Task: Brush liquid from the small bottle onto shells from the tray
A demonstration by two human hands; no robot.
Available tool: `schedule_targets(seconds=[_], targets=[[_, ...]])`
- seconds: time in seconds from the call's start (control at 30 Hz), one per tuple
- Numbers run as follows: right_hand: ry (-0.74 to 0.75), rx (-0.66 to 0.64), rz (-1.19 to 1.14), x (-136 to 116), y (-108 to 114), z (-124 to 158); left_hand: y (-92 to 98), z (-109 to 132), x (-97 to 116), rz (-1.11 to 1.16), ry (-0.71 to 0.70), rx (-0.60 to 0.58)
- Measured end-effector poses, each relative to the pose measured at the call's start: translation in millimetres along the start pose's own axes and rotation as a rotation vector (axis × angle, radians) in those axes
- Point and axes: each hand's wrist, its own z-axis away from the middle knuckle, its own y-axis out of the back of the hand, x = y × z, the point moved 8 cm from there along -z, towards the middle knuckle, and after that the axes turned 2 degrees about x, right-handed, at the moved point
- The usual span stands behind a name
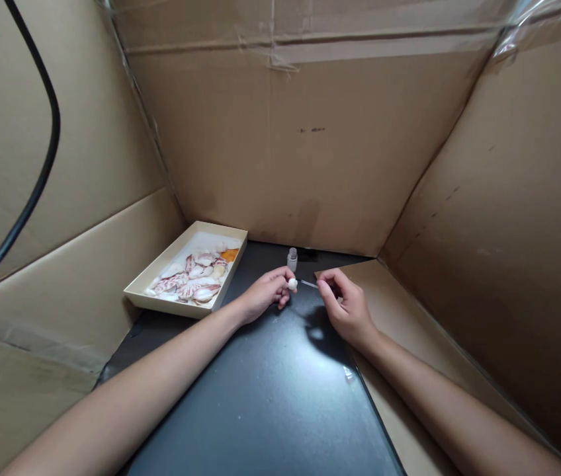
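My left hand (268, 291) rests on the black mat (270, 390) and pinches a small white shell (292, 283) between its fingertips. My right hand (343, 304) is closed round a thin pale stick or brush (309, 284) whose tip points at the shell and nearly touches it. Just behind the shell stands a small clear bottle (292, 258), upright and apart from both hands.
A cream tray (161, 276) holding several red-and-white shells and one orange one sits at the back left. Cardboard walls close in on three sides. A cardboard flap (384, 291) lies under my right hand. A black cable (45, 165) hangs at the left.
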Motion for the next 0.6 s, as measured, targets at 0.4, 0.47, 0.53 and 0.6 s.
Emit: schedule_targets(seconds=[0.4,0.47,0.53,0.6], targets=[[0.017,-0.06,0.001,-1.9,-4.8,-0.3,-0.7,1.5,1.2,0.005,-0.004,-0.003],[0.014,-0.057,0.021,-1.6,-4.6,-0.5,-0.8,1.8,1.0,0.005,-0.001,-0.005],[-0.004,-0.014,0.038,0.0,-1.0,-0.9,-0.7,1.5,0.2,0.007,0.006,-0.005],[-0.007,0.009,0.021,0.3,1.0,-1.0,-0.2,0.9,-0.6,0.009,0.012,-0.003]])
